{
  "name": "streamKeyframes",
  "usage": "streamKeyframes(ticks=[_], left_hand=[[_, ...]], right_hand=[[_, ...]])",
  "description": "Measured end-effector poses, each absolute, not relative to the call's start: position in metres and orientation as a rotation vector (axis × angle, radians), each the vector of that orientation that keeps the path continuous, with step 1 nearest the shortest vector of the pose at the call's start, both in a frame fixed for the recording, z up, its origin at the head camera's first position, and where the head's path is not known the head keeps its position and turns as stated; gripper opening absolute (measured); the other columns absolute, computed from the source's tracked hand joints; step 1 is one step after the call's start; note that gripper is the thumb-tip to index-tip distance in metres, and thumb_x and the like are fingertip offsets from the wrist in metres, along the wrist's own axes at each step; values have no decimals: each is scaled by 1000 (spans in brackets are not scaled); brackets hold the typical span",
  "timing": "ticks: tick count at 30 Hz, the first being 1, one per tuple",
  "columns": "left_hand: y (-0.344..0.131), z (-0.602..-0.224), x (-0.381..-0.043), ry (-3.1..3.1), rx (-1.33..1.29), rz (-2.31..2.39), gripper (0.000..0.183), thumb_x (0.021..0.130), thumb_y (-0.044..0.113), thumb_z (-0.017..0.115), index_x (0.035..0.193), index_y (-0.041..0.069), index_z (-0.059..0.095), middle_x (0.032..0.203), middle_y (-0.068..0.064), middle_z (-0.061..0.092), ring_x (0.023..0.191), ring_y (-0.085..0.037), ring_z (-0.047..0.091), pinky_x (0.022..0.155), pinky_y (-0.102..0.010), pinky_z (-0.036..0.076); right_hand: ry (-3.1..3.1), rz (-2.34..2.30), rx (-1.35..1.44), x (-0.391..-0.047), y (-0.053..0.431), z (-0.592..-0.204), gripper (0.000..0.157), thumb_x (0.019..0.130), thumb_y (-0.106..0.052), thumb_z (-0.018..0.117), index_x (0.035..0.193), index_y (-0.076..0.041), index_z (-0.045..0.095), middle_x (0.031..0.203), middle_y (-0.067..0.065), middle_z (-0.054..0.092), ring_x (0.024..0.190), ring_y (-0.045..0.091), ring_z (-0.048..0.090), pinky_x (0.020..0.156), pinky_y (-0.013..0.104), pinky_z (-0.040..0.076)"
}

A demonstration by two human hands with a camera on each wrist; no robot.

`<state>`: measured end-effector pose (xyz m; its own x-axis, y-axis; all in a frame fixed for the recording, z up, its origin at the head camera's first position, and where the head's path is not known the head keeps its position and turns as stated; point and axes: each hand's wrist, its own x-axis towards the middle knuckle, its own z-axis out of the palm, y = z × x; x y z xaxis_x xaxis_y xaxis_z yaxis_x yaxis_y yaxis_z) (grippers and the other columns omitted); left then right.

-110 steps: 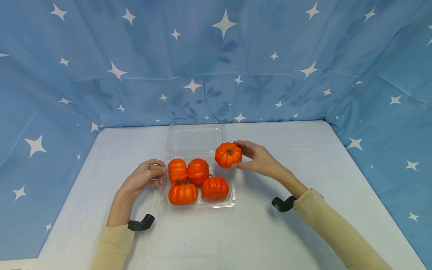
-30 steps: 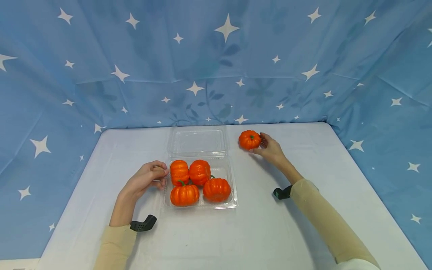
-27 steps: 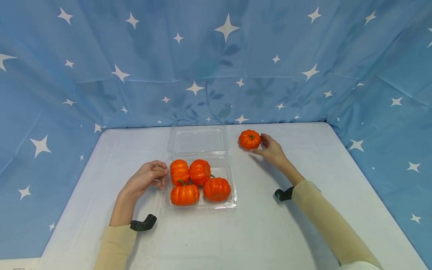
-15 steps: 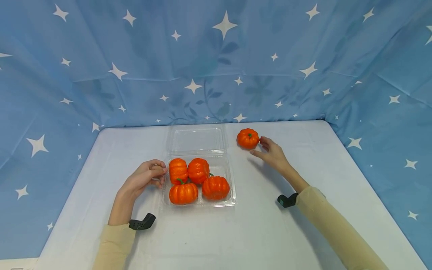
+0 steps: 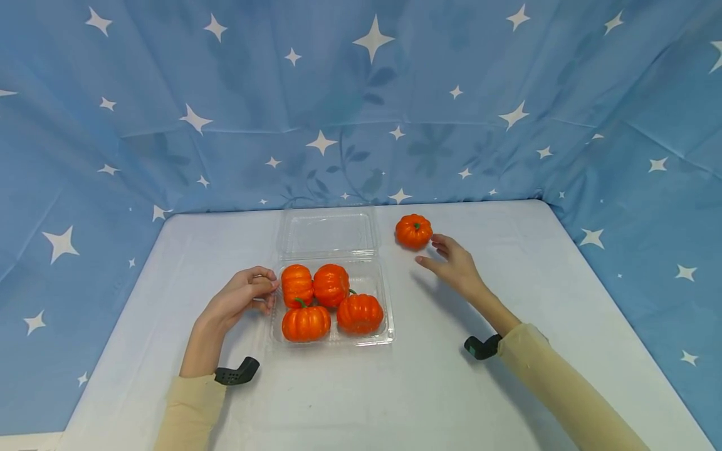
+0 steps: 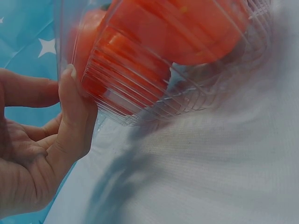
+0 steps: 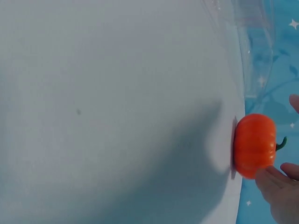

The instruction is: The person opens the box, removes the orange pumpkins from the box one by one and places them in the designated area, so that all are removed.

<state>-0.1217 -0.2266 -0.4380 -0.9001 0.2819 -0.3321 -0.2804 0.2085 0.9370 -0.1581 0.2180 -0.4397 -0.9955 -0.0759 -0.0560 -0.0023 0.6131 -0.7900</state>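
In the head view, a clear hinged plastic container [image 5: 372, 275] lies with its lid folded back. Several orange toy pumpkins [image 5: 331, 285] sit in its base, leaving the far right corner bare. My left hand [image 5: 242, 291] pinches the container's left rim between thumb and finger, plainer in the left wrist view, where that hand [image 6: 51, 135] is at the ribbed wall. Behind and right of the container, one more pumpkin [image 5: 414, 232] stands on the table, green stem up. Just right of it my right hand [image 5: 454, 263] is held with fingers and thumb spread, holding nothing.
The clear lid [image 5: 329, 232] lies flat on the white tabletop [image 5: 338, 401] behind the base. A blue star-patterned curtain [image 5: 248, 94] hangs along the back and both sides. Black wrist devices [image 5: 237, 372] are on both arms.
My right hand has carried a pumpkin from over the container to the table behind right, let it go and drawn back slightly. My left hand stays at the rim.
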Motion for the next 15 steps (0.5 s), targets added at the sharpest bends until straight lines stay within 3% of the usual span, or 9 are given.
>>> streamKeyframes(ticks=[15], left_hand=[[-226,-438,-122,2058,-4,1728,25,103,10,55,118,-7,45,76,-6,58,64,-15,57,58,-30,57]], right_hand=[[2771,-1441,-330,-139,188,-427,66,92,-26,78,144,5,50,145,22,55,132,41,56,110,51,48]])
